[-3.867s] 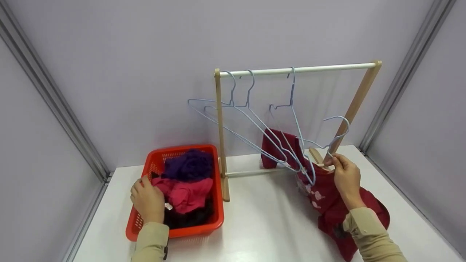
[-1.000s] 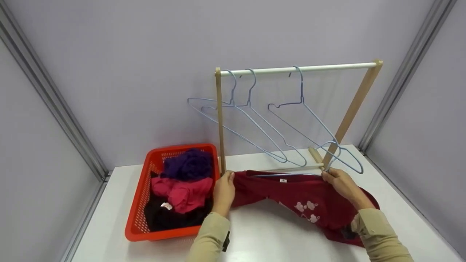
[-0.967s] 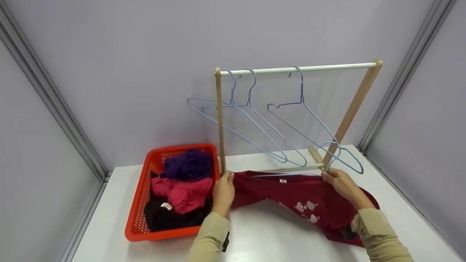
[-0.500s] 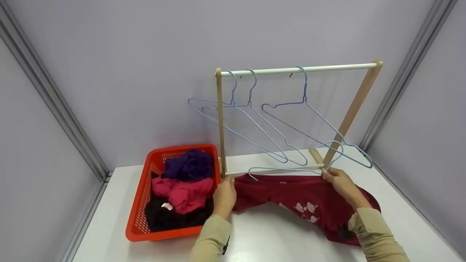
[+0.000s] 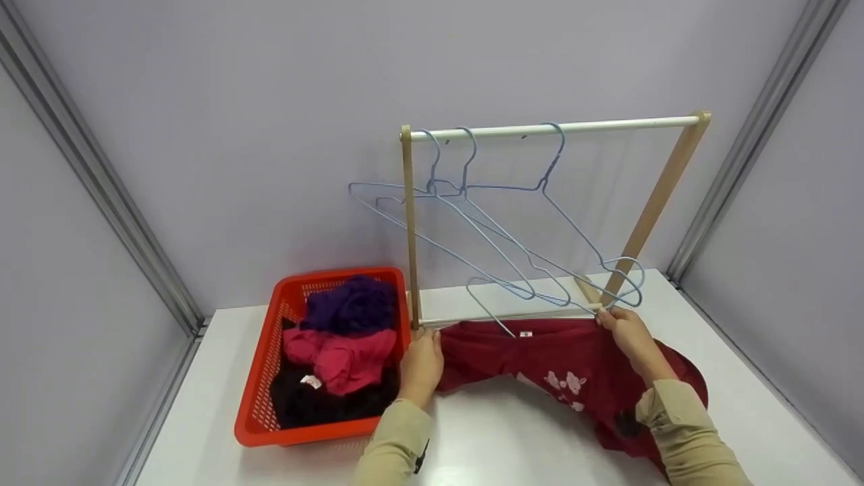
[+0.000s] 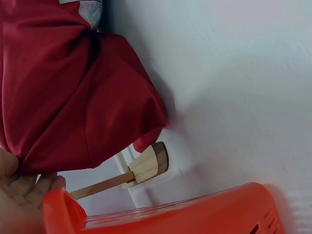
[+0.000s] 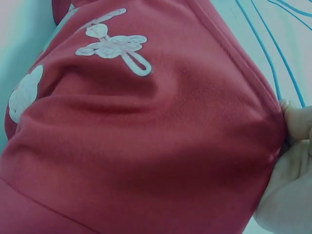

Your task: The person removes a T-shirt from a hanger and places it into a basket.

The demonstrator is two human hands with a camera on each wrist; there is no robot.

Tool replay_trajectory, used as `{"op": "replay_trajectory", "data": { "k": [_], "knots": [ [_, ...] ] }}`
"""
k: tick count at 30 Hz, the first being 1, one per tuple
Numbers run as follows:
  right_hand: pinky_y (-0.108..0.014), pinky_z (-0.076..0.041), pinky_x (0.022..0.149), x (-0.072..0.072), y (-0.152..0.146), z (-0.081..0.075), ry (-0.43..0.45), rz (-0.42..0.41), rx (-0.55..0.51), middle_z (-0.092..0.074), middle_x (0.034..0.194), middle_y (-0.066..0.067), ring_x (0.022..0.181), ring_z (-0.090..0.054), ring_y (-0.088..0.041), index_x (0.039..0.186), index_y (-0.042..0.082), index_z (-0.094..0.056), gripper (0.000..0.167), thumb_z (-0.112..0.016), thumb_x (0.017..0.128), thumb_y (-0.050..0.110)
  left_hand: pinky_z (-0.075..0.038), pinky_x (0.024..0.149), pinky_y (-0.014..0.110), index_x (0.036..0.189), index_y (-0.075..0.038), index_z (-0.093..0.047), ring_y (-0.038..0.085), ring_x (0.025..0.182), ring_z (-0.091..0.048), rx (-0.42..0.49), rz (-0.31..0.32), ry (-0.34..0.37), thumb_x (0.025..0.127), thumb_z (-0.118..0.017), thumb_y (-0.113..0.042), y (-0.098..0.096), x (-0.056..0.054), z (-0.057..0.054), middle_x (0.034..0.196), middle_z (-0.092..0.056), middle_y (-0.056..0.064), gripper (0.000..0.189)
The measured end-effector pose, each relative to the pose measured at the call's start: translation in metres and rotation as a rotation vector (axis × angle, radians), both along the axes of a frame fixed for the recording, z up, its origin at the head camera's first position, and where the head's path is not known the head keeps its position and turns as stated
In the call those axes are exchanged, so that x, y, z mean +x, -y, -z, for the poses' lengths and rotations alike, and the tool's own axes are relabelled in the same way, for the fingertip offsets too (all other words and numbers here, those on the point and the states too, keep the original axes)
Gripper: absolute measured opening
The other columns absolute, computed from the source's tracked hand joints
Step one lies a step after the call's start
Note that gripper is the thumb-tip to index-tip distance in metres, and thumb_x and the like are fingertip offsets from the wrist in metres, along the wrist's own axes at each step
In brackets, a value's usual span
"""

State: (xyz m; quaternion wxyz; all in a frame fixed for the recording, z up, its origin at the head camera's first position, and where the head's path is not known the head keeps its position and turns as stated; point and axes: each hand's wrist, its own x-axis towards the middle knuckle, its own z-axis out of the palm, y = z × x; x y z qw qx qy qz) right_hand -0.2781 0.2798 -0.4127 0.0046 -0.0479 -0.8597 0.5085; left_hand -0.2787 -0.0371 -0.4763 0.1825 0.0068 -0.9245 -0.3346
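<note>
A dark red top [image 5: 486,347] with pale flower appliqués and a small neck label is stretched sideways between both hands in the head view. My left hand [image 5: 422,364] pinches its left end, close to the basket; the left wrist view shows the fingers at the cloth's edge. At the other end my right hand [image 5: 634,344] pinches the cloth edge together with a light blue wire hanger [image 5: 491,312]. That hanger's left arm stands above the neckline, its lower wire dipping to the collar. Its hook points up beside the rack's right leg.
A wooden rack with a white rail [image 5: 628,125] stands behind, with three blue hangers on it; the rightmost hanger [image 5: 574,223] overlaps the held one. To the left, a red basket [image 5: 324,433] contains purple cloth [image 5: 351,304], pink cloth [image 5: 347,361] and black cloth [image 5: 324,405].
My left hand has left the basket and taken the top's left end. The held hanger's left arm, earlier low inside the neckline, has risen above it. The rightmost rack hanger has swung left.
</note>
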Motion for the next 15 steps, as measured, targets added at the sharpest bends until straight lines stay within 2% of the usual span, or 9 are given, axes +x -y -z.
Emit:
{"op": "replay_trajectory", "data": {
  "k": [4, 9, 12, 15],
  "knots": [
    [-0.025, -0.033, 0.074, -0.002, 0.003, 0.002, 0.024, 0.036, -0.032, -0.044, 0.076, 0.008, 0.078, -0.041, -0.009, 0.077, 0.014, -0.052, 0.029, -0.038, 0.102, 0.019, -0.053, 0.07, 0.049, 0.088, 0.001, -0.064, 0.039, 0.088, -0.066, -0.001, -0.007, -0.049, 0.097, -0.05, -0.017, -0.003, 0.002, -0.001, 0.098, -0.068, 0.02, 0.024],
    [-0.026, -0.033, 0.076, -0.002, 0.012, 0.006, 0.034, 0.105, -0.064, -0.045, 0.079, 0.005, 0.082, -0.04, -0.012, 0.082, 0.008, -0.054, 0.027, -0.038, 0.101, 0.017, -0.052, 0.069, 0.045, 0.084, 0.0, -0.064, 0.037, 0.084, -0.064, -0.014, -0.022, -0.143, 0.095, -0.054, -0.015, -0.009, 0.003, -0.002, 0.084, -0.066, 0.019, 0.021],
    [-0.027, -0.033, 0.077, -0.002, 0.02, 0.009, 0.017, 0.166, -0.1, -0.047, 0.081, 0.003, 0.085, -0.041, -0.015, 0.083, 0.005, -0.055, 0.028, -0.038, 0.101, 0.016, -0.052, 0.068, 0.042, 0.082, 0.0, -0.063, 0.036, 0.082, -0.065, -0.007, -0.001, -0.187, 0.094, -0.054, -0.014, -0.015, 0.004, -0.003, 0.078, -0.067, 0.018, 0.02],
    [-0.026, -0.033, 0.079, -0.002, 0.029, 0.011, -0.019, 0.234, -0.141, -0.05, 0.084, -0.001, 0.088, -0.041, -0.017, 0.083, 0.003, -0.056, 0.029, -0.037, 0.101, 0.015, -0.052, 0.069, 0.041, 0.081, 0.0, -0.062, 0.035, 0.082, -0.066, 0.046, 0.036, -0.177, 0.094, -0.052, -0.013, -0.022, 0.005, -0.006, 0.079, -0.069, 0.017, 0.021]
  ]
}}
